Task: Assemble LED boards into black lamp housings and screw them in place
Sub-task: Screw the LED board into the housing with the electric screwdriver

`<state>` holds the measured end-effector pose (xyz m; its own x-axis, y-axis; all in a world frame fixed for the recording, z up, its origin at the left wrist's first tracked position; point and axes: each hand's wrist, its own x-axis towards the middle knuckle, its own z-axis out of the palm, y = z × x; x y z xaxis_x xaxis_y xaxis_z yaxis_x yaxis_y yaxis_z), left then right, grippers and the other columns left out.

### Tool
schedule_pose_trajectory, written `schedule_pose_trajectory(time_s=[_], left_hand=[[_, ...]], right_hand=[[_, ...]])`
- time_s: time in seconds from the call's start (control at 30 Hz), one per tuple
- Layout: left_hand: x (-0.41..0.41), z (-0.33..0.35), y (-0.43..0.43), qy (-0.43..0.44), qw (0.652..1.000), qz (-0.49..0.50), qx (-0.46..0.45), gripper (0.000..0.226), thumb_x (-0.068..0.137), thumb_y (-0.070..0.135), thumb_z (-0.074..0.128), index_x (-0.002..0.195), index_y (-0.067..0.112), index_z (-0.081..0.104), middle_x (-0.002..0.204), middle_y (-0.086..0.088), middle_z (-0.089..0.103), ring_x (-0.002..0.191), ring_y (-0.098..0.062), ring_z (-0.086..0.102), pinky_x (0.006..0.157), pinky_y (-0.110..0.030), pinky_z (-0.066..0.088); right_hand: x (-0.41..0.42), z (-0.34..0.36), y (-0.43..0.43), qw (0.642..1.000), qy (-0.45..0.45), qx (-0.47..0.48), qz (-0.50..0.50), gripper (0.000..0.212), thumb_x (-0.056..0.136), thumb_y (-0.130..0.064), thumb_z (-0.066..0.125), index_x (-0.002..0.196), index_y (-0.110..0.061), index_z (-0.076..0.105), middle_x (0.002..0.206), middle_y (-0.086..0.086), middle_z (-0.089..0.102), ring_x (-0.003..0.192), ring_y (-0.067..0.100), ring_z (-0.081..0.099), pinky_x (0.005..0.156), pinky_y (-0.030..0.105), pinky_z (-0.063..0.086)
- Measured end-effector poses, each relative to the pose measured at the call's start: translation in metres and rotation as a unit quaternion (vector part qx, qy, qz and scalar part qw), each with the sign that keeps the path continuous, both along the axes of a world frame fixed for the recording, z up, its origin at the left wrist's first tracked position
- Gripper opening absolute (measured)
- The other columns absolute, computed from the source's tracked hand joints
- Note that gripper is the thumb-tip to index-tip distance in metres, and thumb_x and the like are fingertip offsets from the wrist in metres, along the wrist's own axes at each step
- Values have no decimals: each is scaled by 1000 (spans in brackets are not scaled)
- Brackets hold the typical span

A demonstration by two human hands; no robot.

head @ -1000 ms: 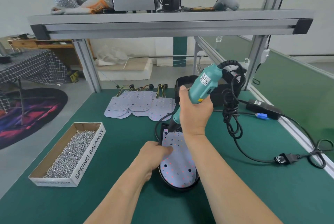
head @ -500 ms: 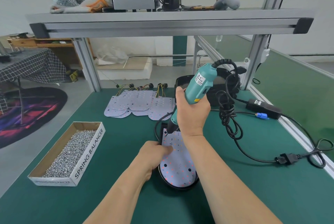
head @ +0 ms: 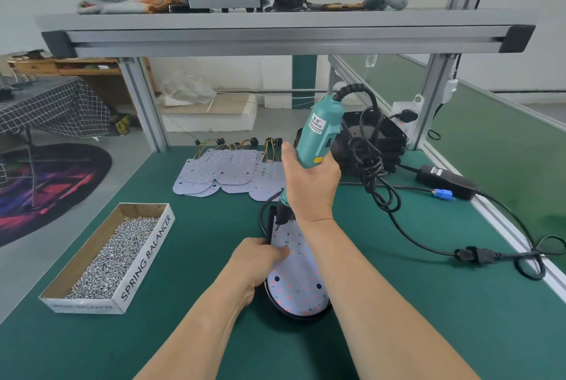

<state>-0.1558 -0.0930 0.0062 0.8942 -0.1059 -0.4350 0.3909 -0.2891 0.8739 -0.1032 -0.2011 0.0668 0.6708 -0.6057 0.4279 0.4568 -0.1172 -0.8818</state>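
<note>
1. The green bench (head: 398,303) carries the black lamp housing (head: 306,313) close in front of the person, where it was a second ago.
2. The LED board (head: 301,284) lies inside that housing, unmoved.
3. The teal screwdriver (head: 320,134) now stands more upright than before, with its bit down at the board's far left corner.
4. The right hand (head: 309,186), which has shifted left with the tool, has its fingers wrapped round the tool's body.
5. The left hand (head: 257,260) still grips the housing's left rim with curled fingers, its thumb on the board.

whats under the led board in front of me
A black lamp housing: its rim shows around the near end of the LED board. The housing's inside is covered by the board.
</note>
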Motion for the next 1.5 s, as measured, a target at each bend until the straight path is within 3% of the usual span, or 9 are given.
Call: schedule_pose_trajectory(time_s=[0.2, 0.5, 0.63, 0.77, 1.07, 1.23, 1.3, 1.4, 1.5], left_hand=[[-1, 3, 0, 0, 1000, 1, -6, 14, 86, 10, 70, 96, 2, 75, 98, -11, 78, 99, -32, 72, 100, -50, 52], [-3, 9, -4, 3, 1000, -1, -5, 15, 86, 8, 71, 98, -1, 74, 101, -14, 77, 103, -33, 71, 101, -46, 52], [-3, 10, -4, 5, 1000, -3, -11, 16, 85, 7, 72, 98, -2, 74, 99, -15, 77, 101, -34, 72, 101, -48, 52], [-4, 11, -4, 6, 1000, -2, -14, 40, 70, 16, 77, 102, -7, 72, 106, -22, 74, 105, -38, 69, 100, -48, 51], [-2, 9, -3, 12, 1000, -13, 3, 29, 81, 13, 74, 104, -5, 72, 99, -16, 77, 98, -33, 73, 99, -47, 54], [-6, 10, -1, 2, 1000, -29, 5, 52, 62, 30, 73, 103, -2, 72, 98, -14, 77, 96, -32, 73, 96, -47, 55], [-5, 9, 0, -13, 999, -33, 15, 58, 67, 45, 78, 99, -2, 71, 95, -13, 77, 85, -30, 73, 84, -41, 56], [0, 13, 10, -58, 994, 21, 88, 63, 87, 66, 60, 75, 5, 63, 64, -8, 64, 53, -21, 52, 54, -27, 37], [13, 28, 39, -75, 990, 108, 50, 45, 104, 36, 45, 92, -1, 68, 62, -11, 61, 49, -21, 50, 45, -25, 33]], right_hand=[[-6, 2, -6, 998, 23, 58, 3, 31, 76, -33, 71, 69, -13, 49, 59, 3, 51, 56, 20, 49, 60, 45, 51], [-40, -3, -23, 997, 6, 80, -9, 33, 78, -44, 76, 74, -14, 61, 69, 9, 65, 70, 31, 66, 71, 40, 56], [-51, 10, -27, 998, -21, 38, 41, 30, 80, -42, 76, 68, -18, 62, 59, 2, 59, 59, 15, 58, 59, 26, 50], [-51, 33, -52, 991, -36, 131, -17, 25, 75, -36, 80, 77, -21, 61, 56, -2, 62, 52, 13, 60, 53, 22, 49], [-77, -14, -112, 968, 74, 233, -65, 28, 84, -33, 77, 80, -18, 55, 51, -4, 60, 50, 11, 57, 62, 31, 47], [-92, -47, -138, 945, 216, 238, -56, 38, 82, -43, 76, 98, -15, 55, 55, 2, 65, 56, 18, 57, 61, 32, 45], [-101, -61, -144, 937, 265, 210, -93, 45, 82, -46, 75, 103, -13, 52, 67, 5, 69, 69, 23, 61, 66, 36, 48], [-114, -72, -152, 930, 307, 123, -161, 53, 84, -46, 73, 106, -15, 37, 87, 2, 59, 82, 24, 59, 63, 35, 41], [-121, -75, -156, 928, 307, 44, -209, 63, 83, -33, 76, 121, -9, 33, 104, 7, 56, 96, 34, 59, 75, 40, 46]])
